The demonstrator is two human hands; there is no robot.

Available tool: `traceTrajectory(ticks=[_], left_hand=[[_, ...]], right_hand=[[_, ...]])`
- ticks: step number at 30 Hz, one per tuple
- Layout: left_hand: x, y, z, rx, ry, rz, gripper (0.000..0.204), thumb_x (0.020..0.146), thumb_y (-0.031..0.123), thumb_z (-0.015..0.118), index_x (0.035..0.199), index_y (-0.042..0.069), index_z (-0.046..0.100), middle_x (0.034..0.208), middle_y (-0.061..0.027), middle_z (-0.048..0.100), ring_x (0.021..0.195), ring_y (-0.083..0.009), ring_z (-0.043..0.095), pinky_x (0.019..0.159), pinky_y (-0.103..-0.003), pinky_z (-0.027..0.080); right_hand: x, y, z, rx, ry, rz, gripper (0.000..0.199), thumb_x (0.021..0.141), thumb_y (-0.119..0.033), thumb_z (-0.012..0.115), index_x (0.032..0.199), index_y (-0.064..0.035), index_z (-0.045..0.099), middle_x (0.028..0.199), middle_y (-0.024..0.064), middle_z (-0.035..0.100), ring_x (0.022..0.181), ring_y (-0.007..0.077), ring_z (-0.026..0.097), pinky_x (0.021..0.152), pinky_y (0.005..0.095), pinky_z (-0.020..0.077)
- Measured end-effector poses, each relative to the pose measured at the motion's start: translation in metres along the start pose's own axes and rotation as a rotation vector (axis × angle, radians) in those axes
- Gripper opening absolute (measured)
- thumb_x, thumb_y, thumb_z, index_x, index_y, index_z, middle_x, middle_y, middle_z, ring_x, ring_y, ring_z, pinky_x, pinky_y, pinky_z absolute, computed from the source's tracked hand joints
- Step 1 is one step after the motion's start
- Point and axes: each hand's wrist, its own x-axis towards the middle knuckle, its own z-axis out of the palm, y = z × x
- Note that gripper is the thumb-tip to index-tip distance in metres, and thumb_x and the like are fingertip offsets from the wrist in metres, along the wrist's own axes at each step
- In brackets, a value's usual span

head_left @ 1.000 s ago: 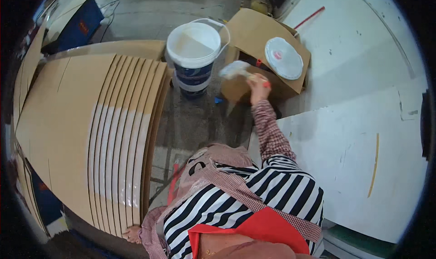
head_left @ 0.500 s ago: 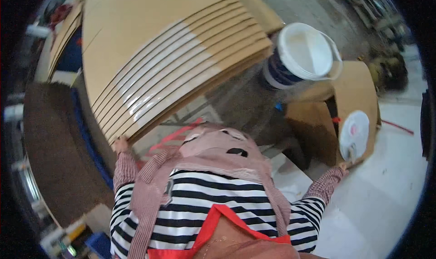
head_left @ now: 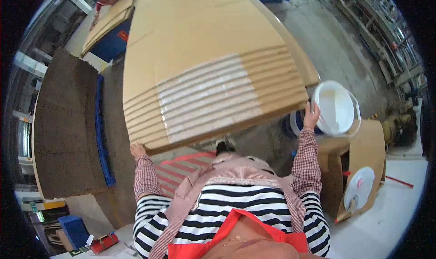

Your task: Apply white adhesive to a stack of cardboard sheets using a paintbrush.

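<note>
A fanned stack of brown cardboard sheets lies in front of me, its near edges stepped like stairs. A glossy whitish band crosses the stepped edges in the middle. My left hand holds the near left corner of the stack, fingers closed at the edge. At the near right corner my right hand grips the stack with its fingers bent over the edge. Just right of that hand stands a white bucket with whitish contents. A brush rests on a white round disc, away from both hands.
The disc lies on an opened cardboard box at the right, beside a white surface. A dark brown padded board with a blue edge stands left. Red-striped floor marking shows below the stack. Metal racks stand far right.
My right hand has left the brush on the disc and moved up and left to the stack's right corner. The left hand stays at the left corner. The whole view has shifted.
</note>
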Motion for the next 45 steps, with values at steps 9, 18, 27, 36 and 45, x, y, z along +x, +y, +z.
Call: traceTrajectory(ticks=[9,18,27,36,45], left_hand=[[-0.001,0.012,-0.030,0.132,0.044,-0.122,0.039,0.091,0.037,0.048,0.111,0.004,0.054,0.113,-0.0163,0.053,0.107,-0.0320,0.049,0.086,-0.042,0.045],[0.017,0.017,-0.046,0.255,-0.150,-0.130,0.038,0.085,0.036,0.057,0.104,0.004,0.059,0.108,-0.0173,0.057,0.103,-0.0331,0.054,0.084,-0.042,0.048],[0.058,-0.009,-0.042,0.230,-0.466,0.000,0.053,0.086,0.044,0.052,0.106,-0.005,0.058,0.104,-0.0254,0.060,0.097,-0.0355,0.060,0.084,-0.044,0.049],[0.057,-0.058,-0.006,-0.385,-0.246,-0.206,0.059,0.091,0.049,0.041,0.096,-0.007,0.062,0.099,-0.0217,0.064,0.093,-0.0330,0.061,0.078,-0.042,0.047],[0.018,-0.018,-0.036,-0.729,0.233,-0.303,0.063,0.094,0.049,0.035,0.078,-0.005,0.064,0.078,-0.0144,0.066,0.072,-0.0259,0.062,0.068,-0.037,0.047]], right_hand=[[0.084,-0.016,0.056,-0.524,-0.202,-0.043,0.046,0.084,-0.040,0.052,0.099,0.0014,0.064,0.101,0.0255,0.060,0.094,0.0409,0.055,0.081,0.0500,0.0426],[0.102,-0.007,0.062,-1.057,-0.421,0.097,0.040,0.085,-0.038,0.052,0.095,-0.0012,0.067,0.098,0.0213,0.063,0.092,0.0358,0.061,0.078,0.0461,0.0500],[0.117,-0.027,0.060,-1.061,-0.522,0.156,0.042,0.089,-0.037,0.042,0.093,-0.0036,0.068,0.099,0.0174,0.065,0.092,0.0348,0.063,0.079,0.0455,0.0498],[0.130,-0.026,0.044,-0.903,-0.547,0.291,0.065,0.087,-0.058,0.037,0.109,-0.0022,0.062,0.112,0.0224,0.058,0.107,0.0397,0.054,0.092,0.0463,0.0409],[0.126,0.053,0.045,-0.199,-0.059,0.108,0.057,0.093,-0.048,0.040,0.101,0.0035,0.063,0.085,0.0208,0.065,0.079,0.0316,0.060,0.072,0.0392,0.0450]])
